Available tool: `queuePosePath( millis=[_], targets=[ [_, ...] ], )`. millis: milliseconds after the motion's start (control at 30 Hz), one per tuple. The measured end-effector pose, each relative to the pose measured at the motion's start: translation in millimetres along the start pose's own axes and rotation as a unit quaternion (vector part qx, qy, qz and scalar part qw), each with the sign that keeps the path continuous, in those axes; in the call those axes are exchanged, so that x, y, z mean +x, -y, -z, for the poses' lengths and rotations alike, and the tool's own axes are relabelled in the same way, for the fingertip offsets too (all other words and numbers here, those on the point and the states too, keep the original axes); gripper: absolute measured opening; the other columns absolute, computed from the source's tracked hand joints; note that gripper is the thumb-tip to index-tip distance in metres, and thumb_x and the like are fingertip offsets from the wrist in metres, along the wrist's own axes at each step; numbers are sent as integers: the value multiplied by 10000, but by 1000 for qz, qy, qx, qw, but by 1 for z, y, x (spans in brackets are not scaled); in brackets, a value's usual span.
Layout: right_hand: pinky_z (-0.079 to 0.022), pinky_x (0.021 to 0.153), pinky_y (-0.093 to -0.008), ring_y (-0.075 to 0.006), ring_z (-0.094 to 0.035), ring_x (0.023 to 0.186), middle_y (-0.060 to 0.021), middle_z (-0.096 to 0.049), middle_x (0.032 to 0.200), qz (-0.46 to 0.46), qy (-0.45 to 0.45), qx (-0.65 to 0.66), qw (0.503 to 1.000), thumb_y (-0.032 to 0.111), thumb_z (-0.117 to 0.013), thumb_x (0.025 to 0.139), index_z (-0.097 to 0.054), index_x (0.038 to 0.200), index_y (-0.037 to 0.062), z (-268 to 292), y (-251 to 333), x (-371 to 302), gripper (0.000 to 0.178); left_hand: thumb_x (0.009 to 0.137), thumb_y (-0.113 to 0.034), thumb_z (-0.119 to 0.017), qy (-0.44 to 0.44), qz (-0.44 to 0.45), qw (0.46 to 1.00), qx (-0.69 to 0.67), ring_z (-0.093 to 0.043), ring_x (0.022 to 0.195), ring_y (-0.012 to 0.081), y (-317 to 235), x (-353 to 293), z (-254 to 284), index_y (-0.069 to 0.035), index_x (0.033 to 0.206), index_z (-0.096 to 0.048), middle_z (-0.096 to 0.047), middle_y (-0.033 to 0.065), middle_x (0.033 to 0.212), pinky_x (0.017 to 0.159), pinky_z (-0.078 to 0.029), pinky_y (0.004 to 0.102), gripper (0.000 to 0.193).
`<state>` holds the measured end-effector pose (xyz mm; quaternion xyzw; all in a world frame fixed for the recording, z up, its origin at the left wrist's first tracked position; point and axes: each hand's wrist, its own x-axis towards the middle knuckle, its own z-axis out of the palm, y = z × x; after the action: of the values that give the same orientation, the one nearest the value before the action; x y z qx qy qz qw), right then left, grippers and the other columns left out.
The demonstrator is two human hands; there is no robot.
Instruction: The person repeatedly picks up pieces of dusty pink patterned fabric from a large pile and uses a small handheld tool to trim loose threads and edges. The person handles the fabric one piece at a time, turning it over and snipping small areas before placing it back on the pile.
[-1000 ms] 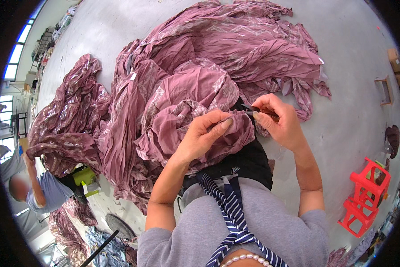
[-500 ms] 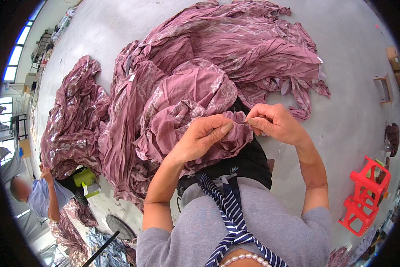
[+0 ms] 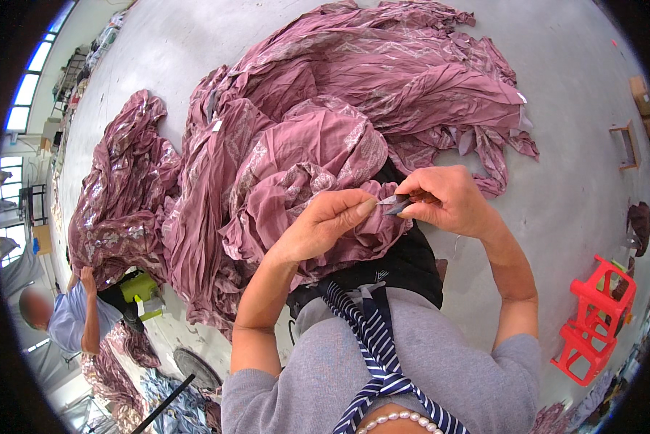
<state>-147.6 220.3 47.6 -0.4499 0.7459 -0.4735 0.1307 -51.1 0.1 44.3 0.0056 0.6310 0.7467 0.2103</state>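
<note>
A large heap of mauve fabric (image 3: 296, 155) with silvery patterned bands lies across my lap and the floor ahead. Above the part on my lap, my left hand (image 3: 334, 220) is closed in a pinch on a bit of the fabric's edge; thumb and forefinger hide most of it. Close to those fingertips, my right hand (image 3: 444, 199) grips a pair of thread snips (image 3: 396, 205). The two pointed grey blades are apart, pointing left at the pinched spot.
At the left a person in a blue shirt (image 3: 86, 318) handles the heap's far-left part. Red plastic stools (image 3: 596, 311) stand at the right, with an open wooden frame (image 3: 624, 147) and cardboard boxes (image 3: 642, 98) beyond. A round dark base (image 3: 197, 367) lies lower left.
The snips' blades have swung into sight between my hands, now spread apart near the left fingertips. The person at the left has shifted an arm slightly.
</note>
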Motion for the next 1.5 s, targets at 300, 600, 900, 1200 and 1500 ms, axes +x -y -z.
queuePosePath(
  millis=[300, 600, 900, 1200, 1500],
  targets=[
    [-449, 512, -357, -284, -594, 606, -89, -606, 704, 89, -35, -82, 992, 279, -717, 763, -610, 846, 62, -2, 0, 3, 257, 981, -212, -497, 2, -17, 1000, 18, -354, 683, 39, -1, 1, -1, 21, 993, -586, -428, -71, 737, 590, -331, 193, 249],
    [-428, 595, -197, -47, -530, 687, 1, -600, 787, -124, -118, 115, 979, 173, -688, 848, -587, 981, 0, 4, 2, -17, 241, 954, -203, -551, -51, -27, 998, -30, -405, 732, 24, 9, -7, 7, 10, 1063, -623, -511, -71, 838, 641, -339, 174, 250],
    [-407, 548, -196, -37, -490, 632, 12, -560, 716, -228, -13, 311, 923, 191, -561, 944, -574, 974, 3, -27, -5, -24, 191, 967, -206, -522, -67, -64, 995, 32, -436, 775, 37, 14, -11, 15, 9, 1088, -622, -528, -55, 857, 703, -363, 181, 266],
    [-391, 553, -192, -33, -452, 628, 23, -549, 711, -177, -29, 277, 944, 197, -566, 943, -567, 952, -4, -34, 4, -14, 201, 972, -214, -513, -59, -73, 995, 27, -433, 766, 36, 14, -12, 15, 4, 1081, -625, -538, -54, 847, 693, -354, 176, 268],
    [-295, 483, -163, -20, -380, 543, 14, -506, 691, -150, -215, 376, 889, 211, -526, 962, -550, 996, 12, -28, -22, -19, 204, 944, -227, -538, -309, -143, 940, -27, -525, 664, 85, 23, -52, 70, -9, 969, -614, -602, 12, 831, 648, -439, 237, 232]
  ],
)
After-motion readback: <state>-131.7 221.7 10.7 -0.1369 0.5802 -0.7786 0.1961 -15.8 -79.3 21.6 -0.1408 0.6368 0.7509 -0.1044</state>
